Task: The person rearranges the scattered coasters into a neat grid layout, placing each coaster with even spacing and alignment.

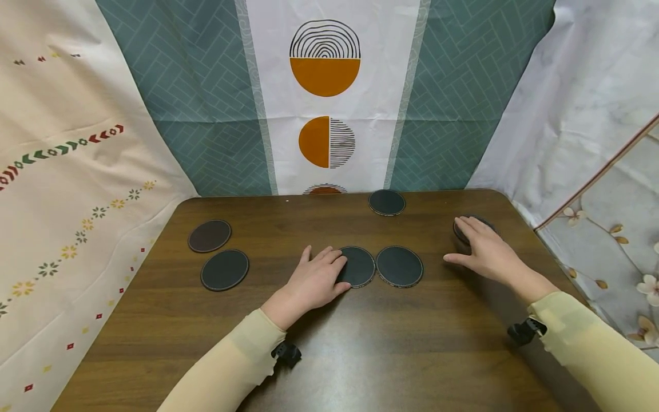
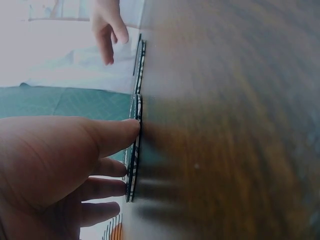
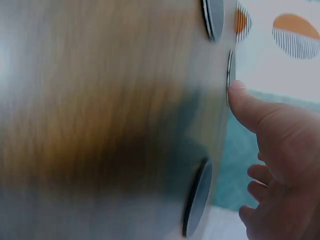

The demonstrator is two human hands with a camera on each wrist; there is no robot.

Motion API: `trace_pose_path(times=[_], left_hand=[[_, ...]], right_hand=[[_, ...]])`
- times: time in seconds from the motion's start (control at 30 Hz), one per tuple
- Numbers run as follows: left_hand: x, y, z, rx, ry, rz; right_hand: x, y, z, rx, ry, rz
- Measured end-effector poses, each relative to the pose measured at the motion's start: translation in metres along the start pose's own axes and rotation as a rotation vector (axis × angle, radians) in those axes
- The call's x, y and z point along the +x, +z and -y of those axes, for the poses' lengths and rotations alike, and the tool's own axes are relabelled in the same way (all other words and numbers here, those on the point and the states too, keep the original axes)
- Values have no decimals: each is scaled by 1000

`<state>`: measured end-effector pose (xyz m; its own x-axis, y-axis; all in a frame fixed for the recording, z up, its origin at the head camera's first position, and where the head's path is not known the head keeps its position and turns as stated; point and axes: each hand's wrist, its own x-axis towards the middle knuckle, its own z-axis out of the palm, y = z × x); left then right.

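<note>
My left hand [image 1: 315,277] reaches to a dark round coaster [image 1: 358,267] with a stitched rim, near the middle of the table. In the left wrist view its thumb touches the coaster's edge, and the other fingers extend fairly straight along the far side. A second dark coaster [image 1: 399,266] lies edge to edge with it on the right. My right hand [image 1: 486,252] hovers with fingers extended over another coaster [image 1: 457,232] at the right, partly covering it. In the right wrist view a gap shows between that hand and the coaster [image 3: 198,197] below.
Two more coasters, one brownish [image 1: 209,236] and one dark [image 1: 225,270], lie at the left of the wooden table [image 1: 370,349]. Another coaster [image 1: 386,202] sits at the back edge. Patterned cloths [image 1: 201,103] hang behind and at both sides.
</note>
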<state>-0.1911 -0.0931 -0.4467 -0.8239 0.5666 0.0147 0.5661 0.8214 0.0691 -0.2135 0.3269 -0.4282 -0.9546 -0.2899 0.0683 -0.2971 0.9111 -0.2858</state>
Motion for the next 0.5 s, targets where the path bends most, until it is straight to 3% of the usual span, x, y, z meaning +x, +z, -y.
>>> trace_pose_path(times=[0.2,0.5], left_hand=[[1,1,1,5,0,5],[2,1,0,12,-1,6]], right_hand=[[0,-9,-27,-6,48,-28],[1,-11,-50,0,99,-13]])
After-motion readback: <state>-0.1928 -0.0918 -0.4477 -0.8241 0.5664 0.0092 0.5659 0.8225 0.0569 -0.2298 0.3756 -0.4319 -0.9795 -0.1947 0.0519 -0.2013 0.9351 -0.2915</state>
